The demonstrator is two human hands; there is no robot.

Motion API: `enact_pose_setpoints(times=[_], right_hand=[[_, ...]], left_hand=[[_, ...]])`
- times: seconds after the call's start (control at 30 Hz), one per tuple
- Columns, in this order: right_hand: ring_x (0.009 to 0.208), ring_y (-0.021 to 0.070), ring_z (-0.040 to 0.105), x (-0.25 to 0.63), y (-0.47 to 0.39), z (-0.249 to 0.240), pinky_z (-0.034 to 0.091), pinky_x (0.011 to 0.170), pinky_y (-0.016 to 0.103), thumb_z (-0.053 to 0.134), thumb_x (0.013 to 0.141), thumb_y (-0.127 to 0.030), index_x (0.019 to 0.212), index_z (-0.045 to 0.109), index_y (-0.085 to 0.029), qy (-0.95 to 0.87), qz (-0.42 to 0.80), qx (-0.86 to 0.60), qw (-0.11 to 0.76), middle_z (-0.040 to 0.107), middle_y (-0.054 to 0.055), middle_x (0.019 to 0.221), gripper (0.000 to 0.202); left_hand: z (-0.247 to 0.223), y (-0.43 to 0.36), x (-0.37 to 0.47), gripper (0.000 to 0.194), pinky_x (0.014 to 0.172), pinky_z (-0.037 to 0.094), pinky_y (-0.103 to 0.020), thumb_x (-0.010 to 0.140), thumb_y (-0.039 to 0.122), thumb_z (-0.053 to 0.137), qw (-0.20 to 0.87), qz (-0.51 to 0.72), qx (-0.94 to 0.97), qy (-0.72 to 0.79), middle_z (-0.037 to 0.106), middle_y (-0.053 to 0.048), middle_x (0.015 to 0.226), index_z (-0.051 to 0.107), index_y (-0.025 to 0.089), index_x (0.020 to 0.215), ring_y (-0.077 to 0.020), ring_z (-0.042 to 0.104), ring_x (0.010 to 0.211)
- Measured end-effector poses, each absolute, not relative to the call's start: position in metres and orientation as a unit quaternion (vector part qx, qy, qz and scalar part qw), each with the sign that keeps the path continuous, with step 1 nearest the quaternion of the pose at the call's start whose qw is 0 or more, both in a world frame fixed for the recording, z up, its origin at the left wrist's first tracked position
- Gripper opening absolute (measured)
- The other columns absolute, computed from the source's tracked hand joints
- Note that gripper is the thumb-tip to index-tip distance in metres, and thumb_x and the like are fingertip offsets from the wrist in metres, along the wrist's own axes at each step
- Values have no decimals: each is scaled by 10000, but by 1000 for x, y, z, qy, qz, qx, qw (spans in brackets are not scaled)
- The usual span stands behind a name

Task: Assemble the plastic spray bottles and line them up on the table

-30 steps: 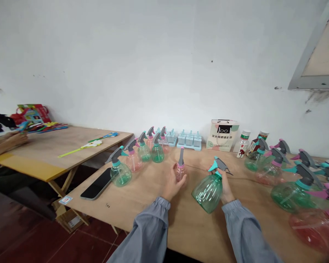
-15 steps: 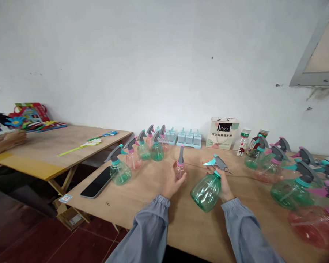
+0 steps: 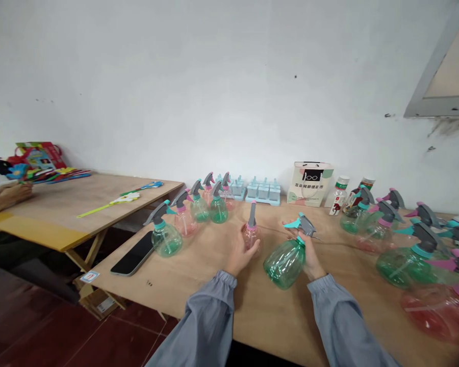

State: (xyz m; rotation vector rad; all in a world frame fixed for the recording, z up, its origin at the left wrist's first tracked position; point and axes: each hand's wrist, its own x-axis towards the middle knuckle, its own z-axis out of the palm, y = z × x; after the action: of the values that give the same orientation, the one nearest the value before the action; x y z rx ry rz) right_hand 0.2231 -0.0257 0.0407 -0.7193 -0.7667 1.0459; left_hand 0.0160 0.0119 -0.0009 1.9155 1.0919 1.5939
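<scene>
A: Surface and room?
B: Brown table [image 3: 275, 331], dark marks near its front left edge, against a scuffed white wall [image 3: 229, 102]. Red tiled floor [image 3: 110, 341] below. A second table [image 3: 107, 191] stands to the left, a person's forearms [image 3: 7, 199] at its far end.
A: State of my hands?
B: My left hand [image 3: 244, 253] is clamped round the pink spray bottle [image 3: 252, 235], upright at mid-table. My right hand [image 3: 309, 253] grips the green spray bottle [image 3: 285, 265] at its neck, tilted; whether its base touches wood, I cannot tell.
A: Obstructions?
B: Left, six spray bottles [image 3: 167, 240] and a phone [image 3: 133, 255]. Right, a crowded group of sprayers [image 3: 403, 267]. Behind, pale blue moulds [image 3: 263, 193], a paper bag [image 3: 309, 186] and two labelled bottles [image 3: 337, 200] line the wall side.
</scene>
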Motion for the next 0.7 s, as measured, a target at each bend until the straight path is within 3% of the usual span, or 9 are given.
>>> enact_pose_setpoints(times=[0.2, 0.37, 0.43, 0.6, 0.7], right_hand=[[666, 159, 653, 226, -23, 37, 489, 526, 242, 736, 627, -405, 847, 696, -241, -309, 453, -353, 758, 736, -21, 758, 277], [900, 197, 689, 220, -29, 45, 534, 678, 267, 742, 645, -366, 931, 708, -273, -364, 429, -335, 756, 767, 1, 957, 303], [959, 210, 685, 219, -29, 45, 536, 747, 285, 745, 651, -374, 911, 707, -280, -371, 409, -351, 757, 768, -2, 929, 279], [832, 208, 678, 227, -24, 39, 531, 709, 299, 726, 656, -450, 753, 693, -260, -346, 357, -408, 765, 732, -8, 755, 215], [969, 222, 666, 240, -23, 45, 530, 840, 316, 749, 670, -449, 768, 721, -259, -383, 314, -428, 756, 749, 1, 853, 216]], left_hand=[[0, 12, 15, 651, 1126, 409, -507, 827, 395, 663, 207, 564, 694, 397, 554, -166, 1364, 368, 179, 1365, -297, 538, 1302], [1, 11, 15, 653, 1115, 420, -505, 828, 395, 659, 200, 557, 696, 405, 568, -165, 1349, 365, 178, 1369, -297, 554, 1285], [1, 10, 15, 654, 1113, 422, -498, 831, 393, 656, 200, 556, 697, 405, 572, -159, 1348, 362, 178, 1373, -292, 558, 1282], [1, 11, 15, 657, 1116, 415, -499, 827, 399, 659, 201, 553, 699, 407, 564, -158, 1358, 363, 178, 1371, -292, 547, 1292], [1, 12, 15, 658, 1117, 414, -498, 830, 404, 652, 205, 553, 699, 405, 562, -168, 1352, 359, 170, 1371, -293, 548, 1289]])
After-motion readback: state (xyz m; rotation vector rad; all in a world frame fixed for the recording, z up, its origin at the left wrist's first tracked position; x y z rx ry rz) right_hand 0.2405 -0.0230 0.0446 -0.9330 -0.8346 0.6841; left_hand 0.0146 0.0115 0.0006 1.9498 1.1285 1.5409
